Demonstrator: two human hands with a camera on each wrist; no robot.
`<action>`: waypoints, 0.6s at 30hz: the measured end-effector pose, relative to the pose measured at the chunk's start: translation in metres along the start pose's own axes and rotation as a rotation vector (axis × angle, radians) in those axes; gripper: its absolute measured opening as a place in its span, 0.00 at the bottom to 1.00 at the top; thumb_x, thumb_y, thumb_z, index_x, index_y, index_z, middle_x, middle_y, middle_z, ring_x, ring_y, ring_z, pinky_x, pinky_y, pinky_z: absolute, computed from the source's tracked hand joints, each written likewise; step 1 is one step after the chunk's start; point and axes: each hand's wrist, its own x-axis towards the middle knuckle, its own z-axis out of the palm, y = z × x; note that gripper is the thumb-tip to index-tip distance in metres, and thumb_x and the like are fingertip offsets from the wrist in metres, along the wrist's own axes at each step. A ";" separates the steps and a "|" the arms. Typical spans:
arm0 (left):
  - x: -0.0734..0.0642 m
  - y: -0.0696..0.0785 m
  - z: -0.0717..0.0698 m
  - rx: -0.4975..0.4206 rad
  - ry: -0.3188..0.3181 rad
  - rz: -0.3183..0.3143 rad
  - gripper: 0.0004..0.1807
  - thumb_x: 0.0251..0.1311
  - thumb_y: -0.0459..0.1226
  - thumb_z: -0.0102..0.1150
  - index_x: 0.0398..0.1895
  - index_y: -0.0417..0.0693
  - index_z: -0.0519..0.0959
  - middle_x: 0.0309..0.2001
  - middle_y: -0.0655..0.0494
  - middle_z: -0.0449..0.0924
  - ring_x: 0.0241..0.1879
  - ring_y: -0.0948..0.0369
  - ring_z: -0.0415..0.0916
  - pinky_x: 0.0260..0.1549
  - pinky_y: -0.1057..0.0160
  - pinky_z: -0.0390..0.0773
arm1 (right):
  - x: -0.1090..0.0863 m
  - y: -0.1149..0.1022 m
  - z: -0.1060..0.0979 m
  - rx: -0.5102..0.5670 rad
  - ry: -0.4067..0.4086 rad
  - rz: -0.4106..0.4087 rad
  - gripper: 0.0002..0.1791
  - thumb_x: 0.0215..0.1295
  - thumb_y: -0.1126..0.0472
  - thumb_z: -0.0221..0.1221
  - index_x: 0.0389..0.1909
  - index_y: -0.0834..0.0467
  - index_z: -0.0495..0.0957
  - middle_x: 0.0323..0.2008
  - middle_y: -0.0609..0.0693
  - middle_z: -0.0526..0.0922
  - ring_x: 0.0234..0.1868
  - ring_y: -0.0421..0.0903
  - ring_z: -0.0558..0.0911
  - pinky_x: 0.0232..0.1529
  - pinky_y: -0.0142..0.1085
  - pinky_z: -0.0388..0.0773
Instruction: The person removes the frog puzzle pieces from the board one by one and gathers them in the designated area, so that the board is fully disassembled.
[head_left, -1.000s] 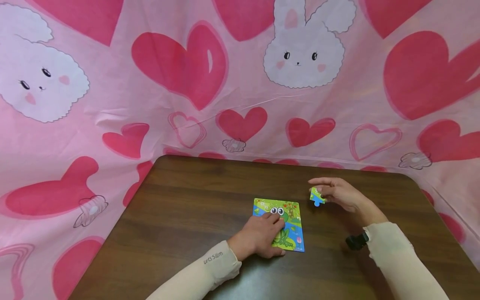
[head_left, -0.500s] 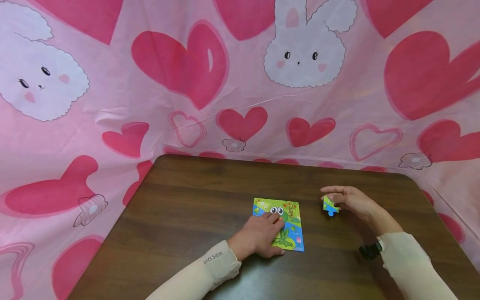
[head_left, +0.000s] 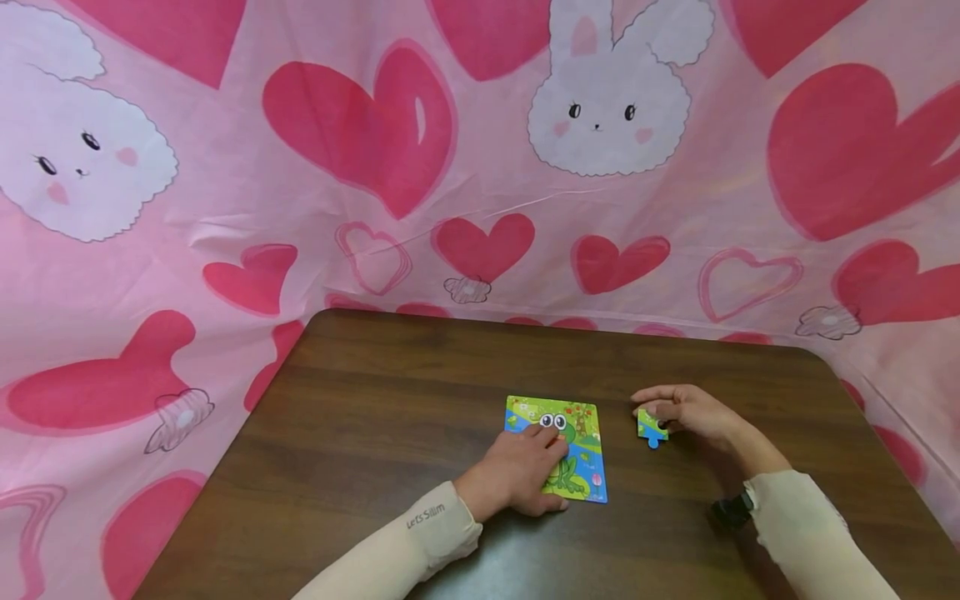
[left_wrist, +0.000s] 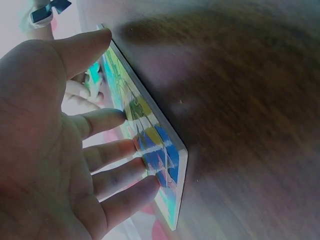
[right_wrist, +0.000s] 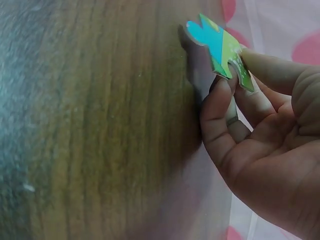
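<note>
A square-cornered picture puzzle (head_left: 592, 442) with a green frog on it lies flat on the brown table. On it rests my left hand (head_left: 523, 468), fingertips touching the frog picture and thumb by the near edge. In the left wrist view the fingers reach loosely out over the puzzle board (left_wrist: 150, 127). To the right of the puzzle, my right hand (head_left: 697, 415) pinches a jigsaw piece (head_left: 649, 423) between thumb and fingers. The right wrist view shows this piece (right_wrist: 217, 47) tilted, blue and green, with a rounded blue tab; it is held above the tabletop.
The dark wood table (head_left: 390, 375) has rounded far corners. A pink cloth (head_left: 330, 200) with hearts and rabbit faces hangs behind and beside it. A black band (head_left: 732, 510) is on the right wrist.
My right hand carried the jigsaw piece to the right and nearer to me, then slightly back left and still lower. The left hand and the puzzle board have stayed in place.
</note>
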 end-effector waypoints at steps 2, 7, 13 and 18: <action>0.000 0.000 0.000 0.001 -0.007 0.000 0.36 0.56 0.69 0.59 0.62 0.64 0.71 0.65 0.62 0.71 0.64 0.61 0.70 0.45 0.59 0.79 | 0.001 0.001 0.001 -0.006 -0.001 0.000 0.25 0.76 0.56 0.55 0.66 0.66 0.72 0.57 0.60 0.83 0.42 0.43 0.79 0.45 0.41 0.78; 0.001 0.001 0.000 0.008 -0.017 -0.008 0.36 0.57 0.70 0.58 0.63 0.64 0.70 0.66 0.62 0.70 0.65 0.61 0.69 0.46 0.60 0.79 | 0.001 0.001 0.002 -0.023 0.001 -0.025 0.25 0.77 0.58 0.54 0.68 0.67 0.70 0.59 0.63 0.80 0.43 0.41 0.78 0.43 0.39 0.79; 0.000 0.004 -0.001 -0.001 -0.021 -0.013 0.35 0.57 0.69 0.58 0.61 0.65 0.70 0.66 0.62 0.70 0.66 0.61 0.68 0.46 0.60 0.78 | 0.001 -0.003 0.008 -0.112 0.060 -0.021 0.25 0.76 0.55 0.55 0.67 0.66 0.72 0.60 0.63 0.81 0.44 0.39 0.80 0.42 0.39 0.79; -0.002 0.003 -0.001 0.003 -0.032 -0.021 0.34 0.57 0.69 0.58 0.61 0.65 0.70 0.66 0.62 0.70 0.66 0.61 0.68 0.46 0.60 0.78 | 0.002 -0.005 0.013 -0.165 0.106 -0.043 0.25 0.76 0.53 0.55 0.66 0.64 0.73 0.61 0.62 0.81 0.45 0.39 0.78 0.40 0.37 0.79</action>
